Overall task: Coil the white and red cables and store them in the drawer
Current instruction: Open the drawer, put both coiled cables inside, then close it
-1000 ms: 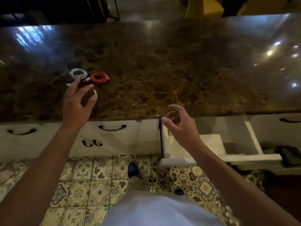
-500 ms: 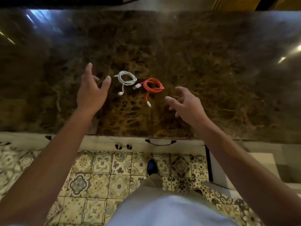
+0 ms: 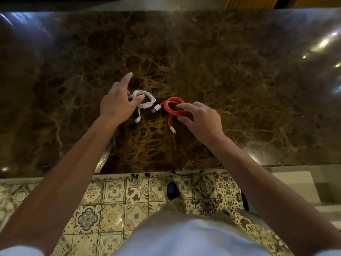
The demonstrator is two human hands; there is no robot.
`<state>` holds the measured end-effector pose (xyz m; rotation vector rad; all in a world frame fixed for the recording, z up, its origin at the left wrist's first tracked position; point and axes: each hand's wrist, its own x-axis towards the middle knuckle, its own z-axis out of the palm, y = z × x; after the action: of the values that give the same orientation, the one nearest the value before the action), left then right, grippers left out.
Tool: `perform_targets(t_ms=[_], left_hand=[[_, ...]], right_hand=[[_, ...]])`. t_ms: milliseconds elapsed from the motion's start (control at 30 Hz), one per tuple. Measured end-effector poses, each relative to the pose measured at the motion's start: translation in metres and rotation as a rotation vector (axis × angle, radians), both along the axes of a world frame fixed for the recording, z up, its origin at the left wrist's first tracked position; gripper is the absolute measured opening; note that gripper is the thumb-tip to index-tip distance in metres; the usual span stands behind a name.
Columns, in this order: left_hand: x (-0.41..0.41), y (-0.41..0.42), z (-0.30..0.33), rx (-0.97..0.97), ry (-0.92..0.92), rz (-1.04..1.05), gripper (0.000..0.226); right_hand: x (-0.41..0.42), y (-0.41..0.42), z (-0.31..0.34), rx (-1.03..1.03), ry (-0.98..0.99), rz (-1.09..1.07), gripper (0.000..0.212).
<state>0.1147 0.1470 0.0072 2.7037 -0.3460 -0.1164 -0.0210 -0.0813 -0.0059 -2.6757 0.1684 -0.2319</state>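
A coiled white cable [image 3: 146, 101] and a coiled red cable [image 3: 170, 108] lie side by side on the dark marble counter [image 3: 184, 52], each with a loose plug end trailing toward me. My left hand [image 3: 118, 102] rests on the left side of the white coil, its thumb hooked into the loop and its index finger stretched forward. My right hand [image 3: 201, 119] touches the right side of the red coil, with thumb and fingers pinching its edge. Part of an open white drawer [image 3: 295, 182] shows at the lower right.
Below the counter's front edge lies a patterned tile floor [image 3: 114, 200], with my shoe [image 3: 172, 190] on it. A dark drawer handle [image 3: 188, 172] peeks out under the counter edge. Bright light reflections glint on the counter's far right.
Both hands have moved inward onto the cables: the left now touches the white coil and the right pinches the red coil. The view has shifted closer over the counter.
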Motion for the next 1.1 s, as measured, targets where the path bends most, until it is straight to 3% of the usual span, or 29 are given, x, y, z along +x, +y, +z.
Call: perform_targets(t_ms=[300, 567, 833, 1100], left_hand=[[0.006, -0.002, 0.005, -0.032, 0.169, -0.019, 0.041], [-0.006, -0.007, 0.014, -0.292, 0.429, -0.04, 0.021], [-0.038, -0.045, 0.042, -0.508, 0.439, -0.117, 0.02], [-0.102, -0.124, 0.048, -0.543, 0.475, -0.227, 0.021]], right_hand=[[0.0, -0.006, -0.003, 0.087, -0.03, 0.035, 0.026], [-0.026, -0.032, 0.005, 0.227, -0.109, 0.067, 0.025], [-0.069, -0.067, 0.01, 0.284, -0.176, 0.004, 0.025], [-0.152, -0.128, 0.019, 0.255, -0.303, -0.09, 0.023]])
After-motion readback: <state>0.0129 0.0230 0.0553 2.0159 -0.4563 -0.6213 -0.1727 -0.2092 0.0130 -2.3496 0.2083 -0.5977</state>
